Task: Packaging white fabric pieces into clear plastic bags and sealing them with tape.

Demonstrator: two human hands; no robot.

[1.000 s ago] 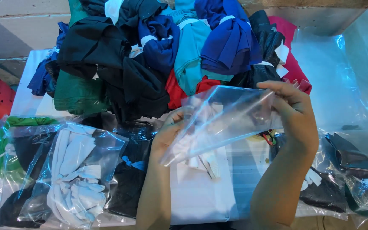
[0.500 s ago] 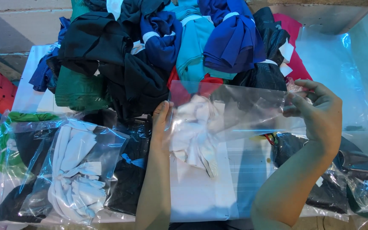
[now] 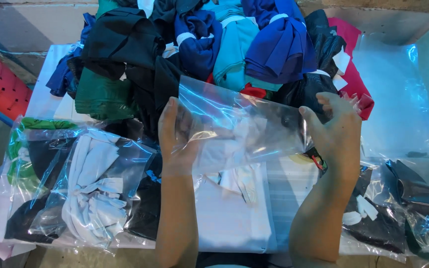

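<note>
Both of my hands hold one clear plastic bag (image 3: pixel 239 124) stretched flat above the table. My left hand (image 3: pixel 175 134) grips its left edge, fingers pointing up. My right hand (image 3: pixel 334 133) grips its right edge. Beneath the bag a white folded garment (image 3: pixel 229 213) lies flat in front of me, partly seen through the plastic.
A heap of clothes (image 3: pixel 199 44) in black, green, navy, teal and red fills the far side. Bagged garments lie at the left, one white (image 3: pixel 95 188) and one green and black (image 3: pixel 23 164). More bagged dark garments (image 3: pixel 398 208) sit right. Clear plastic sheeting (image 3: pixel 403 99) rises far right.
The bag went from crumpled and tilted between my hands to pulled out wide and flat. My left hand moved left and my right hand moved right.
</note>
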